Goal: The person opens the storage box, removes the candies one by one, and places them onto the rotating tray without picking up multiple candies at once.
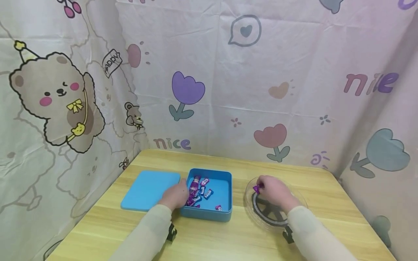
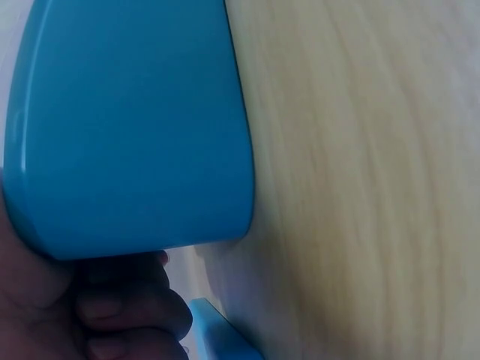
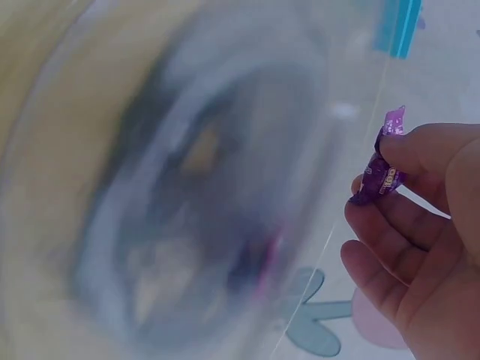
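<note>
A blue square box (image 1: 207,214) stands on the table, holding several purple, blue and pink wrapped candies (image 1: 194,188). At its left wall is my left hand (image 1: 176,194), gripping the side; the left wrist view shows curled fingers against the box wall (image 2: 135,135). My right hand (image 1: 277,193) pinches a purple wrapped candy (image 3: 381,171) between thumb and fingers. It holds the candy over the far left part of a clear round dish (image 1: 249,206) with a dark spoked ring (image 1: 272,214) in it. A blurred dark and pink patch shows at the dish in the right wrist view.
Left of the box lies a flat blue lid (image 1: 147,188) on the wooden table (image 1: 228,243). A printed curtain (image 1: 222,72) hangs behind the table and along both sides. Dark wrist mounts (image 1: 171,232) sit under both sleeves.
</note>
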`<action>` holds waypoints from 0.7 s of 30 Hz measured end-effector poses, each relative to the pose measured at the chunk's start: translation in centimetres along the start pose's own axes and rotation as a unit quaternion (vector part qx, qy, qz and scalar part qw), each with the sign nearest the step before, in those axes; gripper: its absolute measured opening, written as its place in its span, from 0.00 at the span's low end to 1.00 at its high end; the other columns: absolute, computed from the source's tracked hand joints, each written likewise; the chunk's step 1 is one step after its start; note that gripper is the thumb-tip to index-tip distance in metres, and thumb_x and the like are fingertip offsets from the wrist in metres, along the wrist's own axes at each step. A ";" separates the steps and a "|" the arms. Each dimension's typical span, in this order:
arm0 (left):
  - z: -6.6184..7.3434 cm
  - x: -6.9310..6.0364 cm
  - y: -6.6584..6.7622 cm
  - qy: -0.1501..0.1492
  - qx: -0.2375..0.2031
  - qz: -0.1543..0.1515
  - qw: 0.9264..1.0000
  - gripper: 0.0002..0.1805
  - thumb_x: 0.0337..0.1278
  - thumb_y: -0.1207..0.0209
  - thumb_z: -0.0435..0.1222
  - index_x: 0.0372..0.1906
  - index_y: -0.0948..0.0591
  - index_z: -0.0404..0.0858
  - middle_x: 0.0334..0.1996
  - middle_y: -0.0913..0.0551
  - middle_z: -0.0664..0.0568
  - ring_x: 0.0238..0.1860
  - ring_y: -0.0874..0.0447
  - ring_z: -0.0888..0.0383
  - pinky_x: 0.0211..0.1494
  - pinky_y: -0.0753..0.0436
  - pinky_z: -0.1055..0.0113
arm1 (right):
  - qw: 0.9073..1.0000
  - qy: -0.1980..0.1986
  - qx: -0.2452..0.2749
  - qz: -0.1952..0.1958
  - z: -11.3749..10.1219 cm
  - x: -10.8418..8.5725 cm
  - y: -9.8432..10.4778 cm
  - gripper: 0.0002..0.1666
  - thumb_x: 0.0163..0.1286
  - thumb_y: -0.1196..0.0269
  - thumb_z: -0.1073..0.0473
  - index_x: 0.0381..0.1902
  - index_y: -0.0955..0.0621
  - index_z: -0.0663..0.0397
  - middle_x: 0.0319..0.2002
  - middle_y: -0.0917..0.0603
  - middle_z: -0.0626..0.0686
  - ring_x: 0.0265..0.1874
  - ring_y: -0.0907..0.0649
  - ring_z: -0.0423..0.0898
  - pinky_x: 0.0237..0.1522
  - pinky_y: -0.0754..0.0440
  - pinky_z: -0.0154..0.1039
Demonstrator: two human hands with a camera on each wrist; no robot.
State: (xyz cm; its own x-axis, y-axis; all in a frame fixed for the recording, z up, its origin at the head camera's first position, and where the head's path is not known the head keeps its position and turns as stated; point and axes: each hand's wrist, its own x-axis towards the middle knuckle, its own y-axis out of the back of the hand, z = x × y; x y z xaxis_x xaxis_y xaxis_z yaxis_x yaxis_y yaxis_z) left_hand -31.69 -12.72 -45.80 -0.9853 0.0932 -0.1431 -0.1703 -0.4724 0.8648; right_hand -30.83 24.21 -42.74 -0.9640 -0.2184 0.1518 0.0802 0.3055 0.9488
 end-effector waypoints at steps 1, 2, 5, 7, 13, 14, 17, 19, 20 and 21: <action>0.0 0.0 0.0 0.001 0.000 0.000 1.000 0.31 0.79 0.59 0.39 0.78 0.45 0.29 0.73 0.36 0.33 0.63 0.28 0.41 0.65 0.31 0.36 | 1.000 -0.004 0.003 -0.001 0.3 -0.2 0.1 0.07 0.61 0.32 0.64 0.38 0.16 0.50 0.34 0.16 0.46 0.38 0.16 0.48 0.48 0.18 0.53; 0.0 0.0 0.0 0.002 0.000 0.000 1.000 0.31 0.79 0.59 0.39 0.78 0.45 0.29 0.73 0.36 0.33 0.64 0.28 0.41 0.65 0.31 0.36 | 1.000 -0.005 0.005 -0.002 0.6 -0.3 0.1 0.07 0.61 0.32 0.64 0.37 0.16 0.50 0.34 0.16 0.46 0.38 0.17 0.48 0.48 0.18 0.54; 0.0 0.0 0.0 0.002 0.002 0.002 1.000 0.31 0.79 0.59 0.39 0.78 0.44 0.29 0.73 0.35 0.33 0.64 0.28 0.41 0.65 0.31 0.36 | 1.000 -0.007 0.006 -0.008 1.3 -0.8 0.0 0.07 0.61 0.32 0.65 0.37 0.16 0.50 0.34 0.16 0.46 0.38 0.17 0.48 0.49 0.18 0.55; 0.0 0.0 0.0 0.001 0.003 0.003 1.000 0.31 0.79 0.58 0.39 0.78 0.44 0.29 0.72 0.34 0.32 0.63 0.27 0.41 0.65 0.30 0.36 | 1.000 -0.002 0.002 -0.011 1.6 -1.1 -0.1 0.08 0.61 0.33 0.66 0.38 0.15 0.51 0.34 0.16 0.46 0.39 0.17 0.49 0.50 0.19 0.56; 0.1 -0.1 -0.1 -0.001 0.002 0.004 1.000 0.31 0.79 0.57 0.39 0.78 0.44 0.29 0.72 0.35 0.32 0.65 0.28 0.39 0.65 0.31 0.36 | 1.000 0.000 -0.025 -0.017 2.1 -1.8 -0.7 0.08 0.62 0.32 0.64 0.40 0.15 0.52 0.36 0.14 0.48 0.40 0.16 0.51 0.49 0.18 0.56; 0.1 -0.2 -0.1 -0.002 0.003 0.005 1.000 0.31 0.79 0.58 0.39 0.78 0.44 0.29 0.72 0.35 0.32 0.66 0.29 0.38 0.65 0.31 0.36 | 0.999 -0.001 -0.031 -0.019 2.2 -1.9 -0.8 0.08 0.63 0.32 0.64 0.40 0.15 0.51 0.36 0.15 0.48 0.39 0.16 0.51 0.49 0.18 0.56; 0.1 -0.3 -0.1 -0.004 0.004 0.007 1.000 0.31 0.79 0.58 0.39 0.78 0.44 0.29 0.72 0.35 0.32 0.68 0.31 0.37 0.66 0.31 0.36 | 0.999 0.002 -0.043 -0.024 2.2 -2.1 -0.9 0.08 0.62 0.31 0.64 0.40 0.15 0.50 0.35 0.15 0.47 0.37 0.16 0.49 0.47 0.18 0.55; 0.1 -0.3 -0.1 -0.003 0.003 0.008 1.000 0.31 0.79 0.58 0.39 0.78 0.44 0.29 0.72 0.35 0.32 0.68 0.31 0.37 0.66 0.31 0.36 | 0.999 0.007 -0.048 -0.022 2.2 -2.3 -0.9 0.08 0.62 0.31 0.64 0.40 0.15 0.50 0.35 0.15 0.47 0.37 0.16 0.50 0.47 0.18 0.55; 0.1 -0.3 0.0 -0.003 0.002 0.007 1.000 0.31 0.79 0.58 0.39 0.78 0.44 0.29 0.72 0.35 0.32 0.67 0.31 0.37 0.66 0.31 0.36 | 0.998 0.011 -0.051 -0.021 2.2 -2.3 -0.9 0.09 0.61 0.30 0.64 0.40 0.14 0.50 0.35 0.15 0.47 0.38 0.16 0.50 0.47 0.18 0.55; 0.1 -0.3 0.0 -0.002 0.001 0.007 1.000 0.31 0.79 0.58 0.39 0.78 0.44 0.29 0.72 0.35 0.32 0.67 0.30 0.38 0.66 0.31 0.36 | 0.998 0.014 -0.053 -0.020 2.2 -2.4 -0.9 0.10 0.61 0.30 0.64 0.40 0.14 0.50 0.35 0.15 0.48 0.38 0.16 0.51 0.47 0.18 0.55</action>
State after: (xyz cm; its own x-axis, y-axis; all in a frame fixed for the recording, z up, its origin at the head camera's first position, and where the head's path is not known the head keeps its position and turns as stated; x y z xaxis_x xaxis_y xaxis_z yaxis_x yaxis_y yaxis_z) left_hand -31.40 -12.71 -45.68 -0.9877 0.0903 -0.1279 -0.1556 -0.4716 0.8680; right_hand -29.13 26.48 -44.54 -0.9593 -0.2555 0.1199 0.0700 0.1963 0.9780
